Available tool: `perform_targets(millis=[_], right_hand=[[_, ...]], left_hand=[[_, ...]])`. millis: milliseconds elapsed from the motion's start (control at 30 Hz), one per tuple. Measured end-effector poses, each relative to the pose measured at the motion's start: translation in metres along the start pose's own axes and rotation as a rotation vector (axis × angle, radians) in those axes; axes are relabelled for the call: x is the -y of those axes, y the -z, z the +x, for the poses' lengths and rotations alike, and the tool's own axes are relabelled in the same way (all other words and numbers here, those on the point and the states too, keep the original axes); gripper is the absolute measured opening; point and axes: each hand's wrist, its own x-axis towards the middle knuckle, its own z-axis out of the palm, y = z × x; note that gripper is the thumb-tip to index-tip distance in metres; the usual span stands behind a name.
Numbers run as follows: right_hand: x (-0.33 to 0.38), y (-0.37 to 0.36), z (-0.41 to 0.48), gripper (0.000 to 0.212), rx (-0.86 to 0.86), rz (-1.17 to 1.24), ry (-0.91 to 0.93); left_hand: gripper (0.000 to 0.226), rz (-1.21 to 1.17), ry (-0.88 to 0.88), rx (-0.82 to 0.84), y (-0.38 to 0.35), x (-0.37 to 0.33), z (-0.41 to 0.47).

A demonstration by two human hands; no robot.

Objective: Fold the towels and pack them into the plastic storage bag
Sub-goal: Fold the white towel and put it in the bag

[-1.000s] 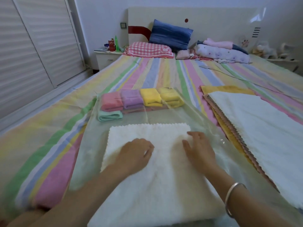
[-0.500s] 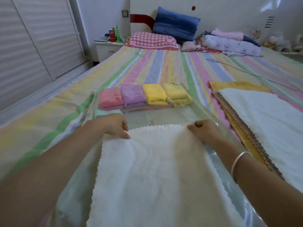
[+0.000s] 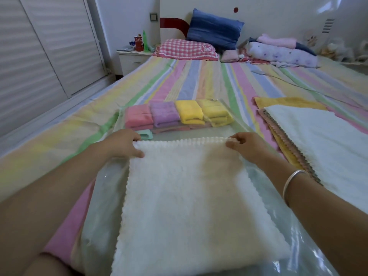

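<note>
Both hands grip the far edge of a white towel [image 3: 189,196] that lies spread flat on the clear plastic storage bag [image 3: 99,196]. The bag itself lies on a bed with a pastel striped sheet [image 3: 199,80].

The left hand [image 3: 123,143] holds the far left corner, thumb on top of the pile and fingers curled over the scalloped edge. The right hand [image 3: 246,145] pinches the far right corner with its fingers curled in. A silver bracelet [image 3: 292,182] sits on the right wrist. The towel's near edge runs out of view at the bottom.

At the far end of the bag, seen through the film, folded towels stand side by side in a row: a pink towel [image 3: 138,116], a purple towel [image 3: 164,114], a yellow towel [image 3: 189,112] and a paler yellow towel [image 3: 216,113]. More folded layers show under them. A mint green towel [image 3: 145,134] lies just in front of the pink one, close to the left hand.

To the right of the bag, a stack of unfolded towels [image 3: 318,140] lies flat on the sheet. Its top one is white, with a yellow one and pink scalloped edges showing beneath.

At the head of the bed are a blue pillow [image 3: 215,30], a pink gingham pillow [image 3: 185,49] and rolled bedding [image 3: 282,54]. A white nightstand [image 3: 133,60] carries a red can [image 3: 138,43] and a green bottle [image 3: 145,41]. Slatted sliding doors [image 3: 39,46] fill the left wall.
</note>
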Motion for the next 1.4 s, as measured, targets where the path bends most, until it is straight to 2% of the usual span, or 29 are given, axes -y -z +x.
perform_targets(millis=[67, 133, 233, 333, 433, 600, 733, 933, 1000, 1067, 1133, 1233, 1267, 1333, 1400], right_hand=[[0.003, 0.011, -0.003, 0.018, -0.139, -0.044, 0.04], [0.005, 0.023, -0.01, 0.017, -0.237, 0.013, 0.081], [0.005, 0.036, -0.041, 0.014, -0.255, 0.22, 0.096], [-0.006, 0.036, -0.1, 0.012, -0.22, 0.296, 0.113], [-0.026, 0.029, -0.164, 0.014, -0.188, 0.282, 0.068], [-0.041, 0.024, -0.221, 0.015, -0.103, 0.233, -0.026], [-0.04, 0.025, -0.228, 0.005, -0.184, 0.199, -0.005], [-0.03, 0.023, -0.245, 0.024, -0.27, 0.192, 0.063], [-0.034, 0.019, -0.248, 0.024, -0.228, 0.15, 0.022], [-0.04, 0.014, -0.248, 0.021, -0.135, 0.035, -0.013], [-0.043, 0.012, -0.247, 0.016, -0.126, -0.081, 0.005], [-0.04, 0.015, -0.237, 0.003, -0.241, -0.078, -0.02], [-0.038, 0.017, -0.231, 0.014, -0.255, -0.077, -0.072], [-0.035, 0.02, -0.218, 0.039, -0.154, -0.095, -0.242], [-0.028, 0.021, -0.207, 0.057, -0.014, -0.079, -0.389]], left_hand=[[0.025, -0.089, 0.007, -0.191, 0.007, -0.008, -0.009], [0.022, -0.131, 0.006, -0.366, 0.014, -0.02, -0.022], [0.028, -0.194, -0.053, -0.551, 0.014, -0.029, -0.051], [0.034, -0.195, -0.249, -0.663, -0.001, -0.03, -0.098], [0.025, -0.234, -0.392, -0.615, -0.03, -0.026, -0.149], [0.025, -0.247, -0.432, -0.459, -0.076, -0.011, -0.201], [0.027, -0.23, -0.469, -0.524, -0.072, -0.018, -0.216], [0.025, -0.199, -0.499, -0.642, -0.059, -0.028, -0.233], [0.022, -0.143, -0.527, -0.586, -0.067, -0.025, -0.236], [0.018, -0.07, -0.57, -0.422, -0.081, -0.022, -0.237], [0.018, -0.028, -0.554, -0.317, -0.087, -0.02, -0.237], [0.028, -0.103, -0.466, -0.433, -0.074, -0.033, -0.23], [0.033, -0.171, -0.419, -0.509, -0.069, -0.044, -0.227], [0.034, -0.276, -0.324, -0.615, -0.065, -0.071, -0.215], [0.045, -0.291, -0.274, -0.551, -0.071, -0.105, -0.203]])
